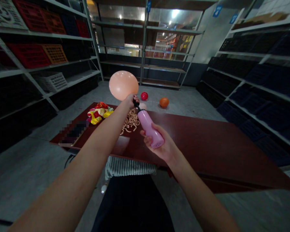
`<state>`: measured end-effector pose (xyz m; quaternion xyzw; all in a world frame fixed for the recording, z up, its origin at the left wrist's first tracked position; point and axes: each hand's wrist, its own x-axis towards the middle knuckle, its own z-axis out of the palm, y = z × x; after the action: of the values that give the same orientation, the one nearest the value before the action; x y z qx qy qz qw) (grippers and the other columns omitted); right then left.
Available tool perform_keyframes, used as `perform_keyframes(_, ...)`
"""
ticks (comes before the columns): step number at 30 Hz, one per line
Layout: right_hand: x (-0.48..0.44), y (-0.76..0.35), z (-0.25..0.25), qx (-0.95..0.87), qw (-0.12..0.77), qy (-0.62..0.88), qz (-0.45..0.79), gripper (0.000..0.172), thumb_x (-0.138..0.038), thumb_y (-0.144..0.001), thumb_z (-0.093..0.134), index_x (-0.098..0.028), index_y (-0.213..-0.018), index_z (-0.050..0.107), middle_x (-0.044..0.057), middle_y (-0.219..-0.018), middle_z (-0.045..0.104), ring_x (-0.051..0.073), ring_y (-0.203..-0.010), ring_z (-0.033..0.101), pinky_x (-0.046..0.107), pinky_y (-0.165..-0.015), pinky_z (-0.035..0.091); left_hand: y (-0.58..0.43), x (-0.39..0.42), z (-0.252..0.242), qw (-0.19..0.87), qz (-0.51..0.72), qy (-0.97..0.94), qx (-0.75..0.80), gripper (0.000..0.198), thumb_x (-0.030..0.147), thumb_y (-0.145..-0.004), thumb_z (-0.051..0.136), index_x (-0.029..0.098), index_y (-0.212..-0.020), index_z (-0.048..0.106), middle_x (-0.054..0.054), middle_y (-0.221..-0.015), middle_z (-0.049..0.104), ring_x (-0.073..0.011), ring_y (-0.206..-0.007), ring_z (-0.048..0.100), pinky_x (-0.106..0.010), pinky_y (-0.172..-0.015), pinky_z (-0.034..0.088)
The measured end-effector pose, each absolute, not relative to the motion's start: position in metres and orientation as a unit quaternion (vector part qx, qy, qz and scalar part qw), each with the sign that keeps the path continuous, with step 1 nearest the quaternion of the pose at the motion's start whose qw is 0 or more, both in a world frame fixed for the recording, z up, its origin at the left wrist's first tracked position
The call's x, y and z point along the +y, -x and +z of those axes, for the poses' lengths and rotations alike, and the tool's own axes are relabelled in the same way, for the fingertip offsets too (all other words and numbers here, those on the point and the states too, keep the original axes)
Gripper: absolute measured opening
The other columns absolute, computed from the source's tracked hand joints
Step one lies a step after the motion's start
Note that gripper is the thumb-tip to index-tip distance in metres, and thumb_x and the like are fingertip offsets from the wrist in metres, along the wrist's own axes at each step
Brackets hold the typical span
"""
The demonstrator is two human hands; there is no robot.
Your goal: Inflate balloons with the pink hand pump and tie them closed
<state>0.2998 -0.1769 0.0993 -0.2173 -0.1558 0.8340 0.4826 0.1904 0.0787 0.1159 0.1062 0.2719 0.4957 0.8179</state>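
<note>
My left hand (130,101) pinches the neck of an inflated peach balloon (123,85) where it meets the black nozzle of a pink hand pump (149,127). My right hand (157,145) wraps around the lower barrel of that pump, above the dark red wooden table (203,145). Under my left forearm lies a heap of tan rubber strips (130,121). Farther left on the table sits a pile of deflated yellow and red balloons (99,113).
A red balloon (144,96) and an orange balloon (164,102) rest on the grey floor beyond the table. Metal shelves (256,80) with dark crates line both sides. A blurred dark object (73,132) lies at the table's left end.
</note>
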Motion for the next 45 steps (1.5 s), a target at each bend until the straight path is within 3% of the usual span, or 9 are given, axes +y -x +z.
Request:
perform_keyframes(12, -0.220, -0.318, 0.113, -0.175, 0.465, 0.191, 0.847, 0.024, -0.040, -0.098, 0.048, -0.021, -0.112, 0.048, -0.003, -0.079, 0.057, 0.003, -0.053, 0.048, 0.007, -0.046, 0.045, -0.179, 0.083, 0.124, 0.801, 0.507, -0.089, 0.306, 0.031, 0.003, -0.082, 0.045, 0.021, -0.063, 0.029, 0.008, -0.040, 0.027, -0.0058, -0.027, 0.027, -0.015, -0.031, 0.022)
perform_keyframes(19, -0.191, -0.315, 0.127, -0.166, 0.474, 0.195, 0.842, 0.031, -0.043, -0.102, 0.035, -0.019, -0.116, 0.047, -0.003, -0.079, 0.055, 0.003, -0.052, 0.047, 0.007, -0.045, 0.043, -0.181, 0.062, 0.121, 0.825, 0.505, -0.046, 0.247, 0.035, 0.008, -0.091, 0.042, 0.022, -0.062, 0.028, 0.007, -0.037, 0.028, -0.0056, -0.027, 0.029, -0.015, -0.032, 0.025)
perform_keyframes(34, -0.128, -0.296, 0.115, -0.065, 0.429, 0.107, 0.894, 0.038, -0.045, -0.103, 0.030, -0.015, -0.125, 0.041, 0.000, -0.083, 0.055, 0.006, -0.056, 0.056, 0.012, -0.049, 0.053, -0.184, 0.058, 0.120, 0.814, 0.510, -0.087, 0.265, 0.034, 0.007, -0.088, 0.047, 0.022, -0.063, 0.030, 0.007, -0.039, 0.031, -0.0069, -0.030, 0.031, -0.019, -0.035, 0.027)
perform_keyframes(45, -0.154, -0.310, 0.073, -0.275, 0.420, 0.256, 0.826, 0.036, -0.037, -0.099, 0.049, -0.014, -0.126, 0.049, 0.006, -0.081, 0.067, 0.009, -0.053, 0.055, 0.017, -0.046, 0.050, -0.143, 0.075, 0.113, 0.758, 0.556, -0.111, 0.323, 0.032, 0.006, -0.087, 0.045, 0.020, -0.062, 0.029, 0.009, -0.041, 0.024, -0.0051, -0.026, 0.024, -0.015, -0.032, 0.020)
